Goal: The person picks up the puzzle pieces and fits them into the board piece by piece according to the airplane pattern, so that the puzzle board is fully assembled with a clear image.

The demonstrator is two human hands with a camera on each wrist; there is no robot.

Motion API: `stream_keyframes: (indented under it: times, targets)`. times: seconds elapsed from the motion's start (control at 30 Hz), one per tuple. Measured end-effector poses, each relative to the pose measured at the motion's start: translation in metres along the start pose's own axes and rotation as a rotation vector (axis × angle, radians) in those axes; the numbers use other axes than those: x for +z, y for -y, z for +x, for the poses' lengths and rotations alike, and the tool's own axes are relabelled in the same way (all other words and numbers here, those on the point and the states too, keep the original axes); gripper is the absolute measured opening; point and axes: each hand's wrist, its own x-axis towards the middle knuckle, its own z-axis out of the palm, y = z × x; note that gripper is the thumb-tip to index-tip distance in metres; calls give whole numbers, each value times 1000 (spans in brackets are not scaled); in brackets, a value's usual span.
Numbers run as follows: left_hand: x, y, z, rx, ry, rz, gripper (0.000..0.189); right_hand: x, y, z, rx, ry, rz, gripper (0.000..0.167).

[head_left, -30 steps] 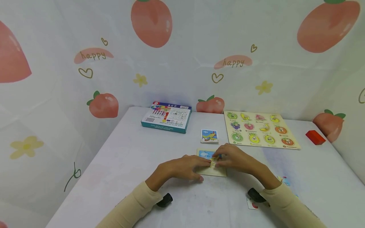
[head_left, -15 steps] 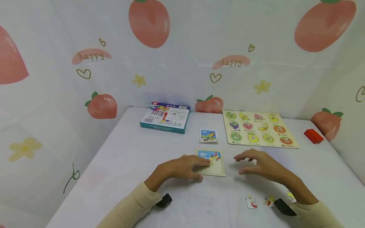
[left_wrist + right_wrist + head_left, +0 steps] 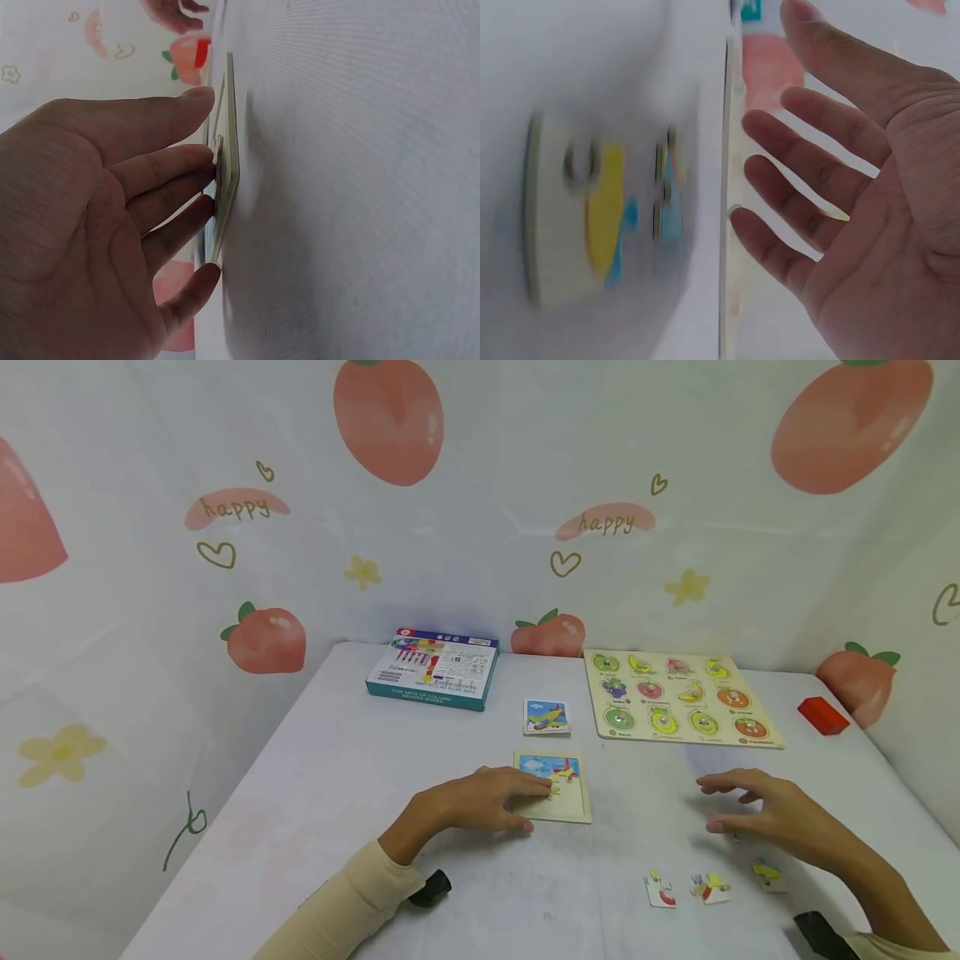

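- Puzzle board (image 3: 573, 807) lies flat mid-desk; picture pieces (image 3: 564, 770) fill its far part, near right portion bare wood.
- Left hand (image 3: 487, 800) rests fingertips on the board, fingers extended and slightly apart, no grip. Judgement: light steady pressure suits; too much sideways push could slide the board.
- Right hand (image 3: 780, 814) hangs to the right above the desk (image 3: 330, 760), thumb and fingers wide apart, holding nothing.
- Loose pieces lie near and right: red-marked piece (image 3: 660, 891), middle piece (image 3: 710, 887), yellow-and-blue piece (image 3: 769, 876). Another shows partly below the right hand; its print is hidden.
- Handling, judged: pieces look thin, so pinch by opposite edges; match tabs and print first, lower level, press flat. A tilted tab could catch or lift its neighbours.
- Picture card (image 3: 547, 717), just beyond the board, shows a yellow plane; likely a useful reference.
- Farther off: fruit board (image 3: 771, 738), boxed set (image 3: 432, 668), red block (image 3: 822, 716). Best left alone.
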Motion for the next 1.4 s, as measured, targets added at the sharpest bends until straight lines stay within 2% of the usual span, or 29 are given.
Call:
stream_keyframes:
  times: [0.23, 0.43, 0.6, 0.8, 0.97, 1.13, 1.4]
  targets:
    - [-1, 0, -1, 5, -3, 1, 61, -8, -25, -12, 83, 20, -14, 54]
    - [0, 0, 0, 0, 1, -1, 61, -13, -43, -14, 106, 25, -14, 50]
    - [0, 0, 0, 2, -1, 7, 61, -14, -51, -14, 96, 70, -6, 43]
    - [0, 1, 1, 2, 0, 4, 61, -12, -56, -13, 99, 93, -18, 36]
    - [0, 1, 1, 2, -1, 3, 61, -8, -56, -13, 119, 76, -25, 31]
    - [-1, 1, 0, 8, -2, 2, 60, -6, -59, -14, 104, 54, -25, 25]
    - [0, 1, 1, 9, 2, -8, 60, -7, -59, -10, 127, 92, 11, 22]
